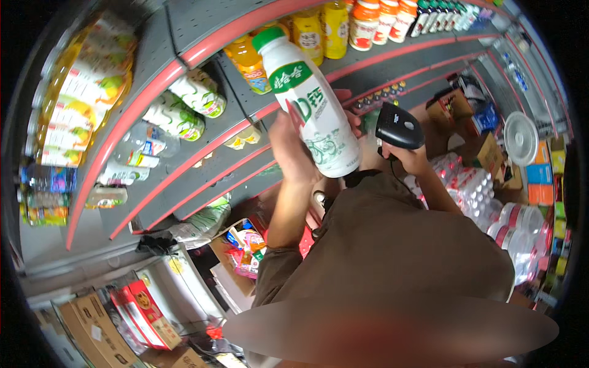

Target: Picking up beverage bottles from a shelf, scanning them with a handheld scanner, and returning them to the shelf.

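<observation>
A white plastic drink bottle (317, 110) with a green cap is held up and tilted in front of the shelves. My left hand (294, 152) wraps around it, thumb on the near side and fingertips showing past its far edge. Its printed front, bearing writing and a green drawing, faces up to me. To the right, my right hand (405, 156) grips a black handheld barcode scanner (399, 126). The scanner's head is beside the bottle, apart from it, and a thin cable hangs below.
Metal shelves with red front edges (202, 50) curve ahead, holding orange-capped bottles (366, 23), green-and-white cans (198, 92) and a shrink-wrapped drink pack (87, 96). Open cartons (451, 110) and wrapped water bottles (469, 184) stand at right. A box of colourful packets (246, 246) sits lower left.
</observation>
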Motion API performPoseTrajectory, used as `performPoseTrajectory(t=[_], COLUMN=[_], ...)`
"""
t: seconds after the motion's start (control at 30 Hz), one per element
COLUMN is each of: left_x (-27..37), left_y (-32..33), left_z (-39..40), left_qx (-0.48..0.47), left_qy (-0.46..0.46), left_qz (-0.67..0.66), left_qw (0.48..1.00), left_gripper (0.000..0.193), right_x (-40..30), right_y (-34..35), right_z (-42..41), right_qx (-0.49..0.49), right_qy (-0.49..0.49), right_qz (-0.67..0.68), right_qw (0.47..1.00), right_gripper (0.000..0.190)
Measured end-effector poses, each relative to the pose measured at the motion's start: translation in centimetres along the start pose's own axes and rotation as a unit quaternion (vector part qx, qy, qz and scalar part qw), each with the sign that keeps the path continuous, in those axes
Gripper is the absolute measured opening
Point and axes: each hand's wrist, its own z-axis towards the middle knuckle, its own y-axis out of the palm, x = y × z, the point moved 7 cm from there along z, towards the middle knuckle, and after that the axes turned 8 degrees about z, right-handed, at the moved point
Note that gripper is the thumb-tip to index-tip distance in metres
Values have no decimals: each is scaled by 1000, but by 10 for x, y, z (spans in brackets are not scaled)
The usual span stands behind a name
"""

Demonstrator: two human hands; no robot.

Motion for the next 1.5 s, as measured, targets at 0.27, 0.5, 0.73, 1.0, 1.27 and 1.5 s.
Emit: performPoseTrajectory(t=[0.27, 0.5, 0.73, 1.0, 1.27, 1.5], left_x=[-102, -182, -284, -407, -484, -514], left_y=[-11, 35, 90, 109, 163, 169], left_z=[35, 86, 151, 193, 210, 209], left_qx=[-96, -128, -166, -148, -145, -191], left_qy=[-123, -211, -268, -305, -409, -480], left_qz=[-115, -197, -180, -22, -73, -9], left_qw=[981, 949, 932, 940, 898, 856], left_gripper=[86, 84, 78, 82, 63, 56], right_x=[-42, -68, -74, -61, -68, -92], right_y=[-54, -132, -252, -379, -417, -403], right_z=[-11, -1, 0, -36, -88, -115], right_qx=[65, 62, 127, 272, 398, 477], right_qy=[-98, -144, -134, -83, -48, -23], right_qz=[-252, -348, -335, -271, -202, -302], right_qw=[960, 924, 924, 920, 894, 825], right_gripper=[37, 33, 36, 62, 32, 44])
